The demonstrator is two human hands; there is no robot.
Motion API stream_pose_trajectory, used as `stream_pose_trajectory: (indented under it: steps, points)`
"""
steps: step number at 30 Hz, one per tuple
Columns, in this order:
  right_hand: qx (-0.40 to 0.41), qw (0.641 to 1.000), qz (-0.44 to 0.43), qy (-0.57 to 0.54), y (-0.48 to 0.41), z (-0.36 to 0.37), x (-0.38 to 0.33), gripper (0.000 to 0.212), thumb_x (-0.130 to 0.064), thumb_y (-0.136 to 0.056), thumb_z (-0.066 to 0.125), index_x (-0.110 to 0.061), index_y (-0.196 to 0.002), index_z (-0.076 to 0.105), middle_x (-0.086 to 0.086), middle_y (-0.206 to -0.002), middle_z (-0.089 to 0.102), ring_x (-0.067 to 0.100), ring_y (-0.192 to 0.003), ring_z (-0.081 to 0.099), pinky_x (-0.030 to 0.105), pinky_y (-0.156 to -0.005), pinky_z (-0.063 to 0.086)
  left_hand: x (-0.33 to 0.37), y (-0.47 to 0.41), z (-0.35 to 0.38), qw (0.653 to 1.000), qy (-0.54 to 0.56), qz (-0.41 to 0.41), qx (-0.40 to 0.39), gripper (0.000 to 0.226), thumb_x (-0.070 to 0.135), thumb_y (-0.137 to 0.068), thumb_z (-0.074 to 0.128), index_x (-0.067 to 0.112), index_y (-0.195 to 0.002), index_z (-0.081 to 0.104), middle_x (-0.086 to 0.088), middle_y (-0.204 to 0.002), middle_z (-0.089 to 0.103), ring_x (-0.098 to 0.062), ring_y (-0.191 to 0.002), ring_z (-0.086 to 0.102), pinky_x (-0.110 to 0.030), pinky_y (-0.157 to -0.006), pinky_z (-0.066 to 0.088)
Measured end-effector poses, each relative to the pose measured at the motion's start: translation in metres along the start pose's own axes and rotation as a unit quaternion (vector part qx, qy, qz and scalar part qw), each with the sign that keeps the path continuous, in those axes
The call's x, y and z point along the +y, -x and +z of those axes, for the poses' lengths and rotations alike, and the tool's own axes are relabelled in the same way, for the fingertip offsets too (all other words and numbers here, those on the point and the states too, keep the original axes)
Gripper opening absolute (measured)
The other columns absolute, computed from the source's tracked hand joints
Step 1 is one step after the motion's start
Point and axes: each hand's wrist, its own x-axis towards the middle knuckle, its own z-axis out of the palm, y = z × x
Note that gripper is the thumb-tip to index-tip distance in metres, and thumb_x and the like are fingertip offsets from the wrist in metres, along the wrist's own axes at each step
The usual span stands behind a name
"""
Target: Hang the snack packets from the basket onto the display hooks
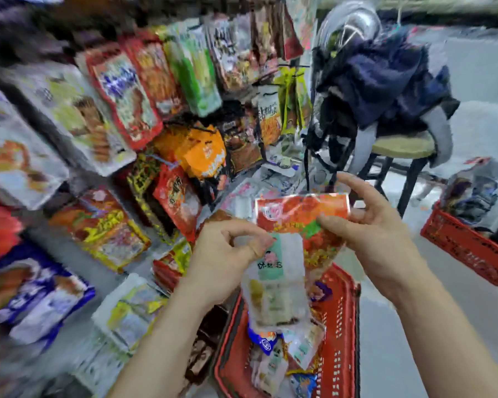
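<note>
My left hand [227, 254] pinches the top of a pale white-and-green snack packet [276, 285] that hangs down over the red basket [342, 334]. My right hand [368, 231] pinches a red-orange packet [299, 215] by its right edge, thumb in front and fingers behind, just above and behind the pale one. The basket below holds several more packets [279, 357]. The display rack [133, 110] on the left and ahead is crowded with hanging packets; its hooks are hidden by blur.
A second red basket [469, 248] with goods stands on the floor at the right. A stool [400, 147] draped with dark clothing and a helmet is ahead on the right. Grey floor lies between the baskets.
</note>
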Motion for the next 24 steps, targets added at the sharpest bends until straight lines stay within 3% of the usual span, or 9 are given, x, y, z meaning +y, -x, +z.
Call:
stream_pose_trajectory:
  steps: [2,4,6,10,12,15,18,21,24]
  points:
    - [-0.012,1.000,0.013,0.007,0.002,0.023,-0.040,0.058,0.013,-0.078,0.067,-0.025,-0.121,0.059,0.010,-0.073,0.069,0.018,-0.063,0.063,0.022,-0.057,0.056,0.043,0.010,-0.025,0.999,-0.038,-0.022,0.000,0.034,0.008,-0.079,0.075,0.032,-0.056,0.072,0.013,-0.062,0.068,0.003,-0.063,0.060,-0.019,-0.061,0.045]
    - [-0.048,0.998,0.046,0.008,0.001,0.046,-0.069,0.054,0.012,-0.075,0.070,-0.026,-0.113,0.064,0.011,-0.073,0.068,0.020,-0.062,0.063,0.028,-0.058,0.057,0.073,0.021,-0.050,0.997,-0.071,-0.037,0.004,0.024,0.016,-0.078,0.076,0.033,-0.062,0.073,0.015,-0.065,0.069,0.002,-0.066,0.062,-0.022,-0.062,0.047]
    - [-0.105,0.990,0.090,-0.016,-0.003,0.067,-0.089,0.049,0.010,-0.071,0.071,-0.022,-0.107,0.068,0.011,-0.076,0.070,0.022,-0.061,0.065,0.031,-0.059,0.057,0.097,0.031,-0.071,0.994,-0.095,-0.047,0.013,0.013,0.020,-0.079,0.073,0.022,-0.066,0.074,0.008,-0.069,0.072,-0.002,-0.069,0.065,-0.022,-0.065,0.049]
    - [-0.239,0.957,0.163,-0.033,-0.010,0.114,-0.095,0.014,-0.007,-0.063,0.073,-0.014,-0.075,0.075,0.011,-0.074,0.073,0.021,-0.061,0.069,0.032,-0.058,0.058,0.116,0.055,-0.101,0.988,-0.124,-0.081,0.049,0.017,0.008,-0.087,0.069,0.007,-0.070,0.072,0.014,-0.056,0.067,0.007,-0.052,0.058,-0.005,-0.054,0.039]
    - [-0.264,0.948,0.177,-0.002,-0.013,0.137,-0.080,0.004,-0.010,-0.064,0.074,-0.013,-0.066,0.075,0.011,-0.072,0.073,0.021,-0.060,0.068,0.035,-0.061,0.060,0.105,0.067,-0.115,0.982,-0.130,-0.104,0.086,0.015,0.012,-0.087,0.069,0.009,-0.074,0.074,0.011,-0.063,0.070,0.004,-0.059,0.062,-0.008,-0.058,0.042]
    - [-0.267,0.944,0.193,0.032,-0.020,0.171,-0.051,0.003,-0.006,-0.074,0.074,-0.007,-0.076,0.073,0.011,-0.076,0.074,0.022,-0.065,0.069,0.036,-0.069,0.059,0.078,0.083,-0.131,0.969,-0.114,-0.135,0.173,0.014,0.011,-0.087,0.069,0.016,-0.075,0.075,0.013,-0.074,0.071,0.004,-0.073,0.063,-0.007,-0.065,0.043]
    - [-0.278,0.937,0.208,0.042,-0.032,0.200,-0.016,0.007,-0.004,-0.081,0.071,-0.007,-0.087,0.069,0.007,-0.073,0.074,0.018,-0.063,0.070,0.028,-0.058,0.057,0.052,0.088,-0.147,0.955,-0.074,-0.153,0.245,0.014,0.003,-0.087,0.066,0.012,-0.078,0.073,0.013,-0.081,0.069,0.011,-0.072,0.062,-0.004,-0.066,0.043]
    - [-0.297,0.927,0.222,0.060,-0.049,0.221,0.028,0.005,-0.006,-0.082,0.071,-0.009,-0.085,0.070,0.005,-0.074,0.074,0.020,-0.065,0.070,0.034,-0.066,0.058,0.017,0.083,-0.164,0.947,-0.060,-0.170,0.267,0.020,0.000,-0.089,0.063,0.015,-0.077,0.070,0.012,-0.082,0.069,0.012,-0.068,0.063,-0.003,-0.064,0.044]
    - [-0.308,0.920,0.230,0.075,-0.065,0.235,0.069,0.003,-0.007,-0.082,0.072,-0.010,-0.081,0.070,0.006,-0.071,0.073,0.020,-0.060,0.069,0.029,-0.057,0.056,-0.027,0.074,-0.179,0.947,-0.090,-0.173,0.254,0.032,0.003,-0.091,0.061,0.030,-0.077,0.069,0.019,-0.089,0.067,0.015,-0.077,0.061,-0.002,-0.069,0.043]
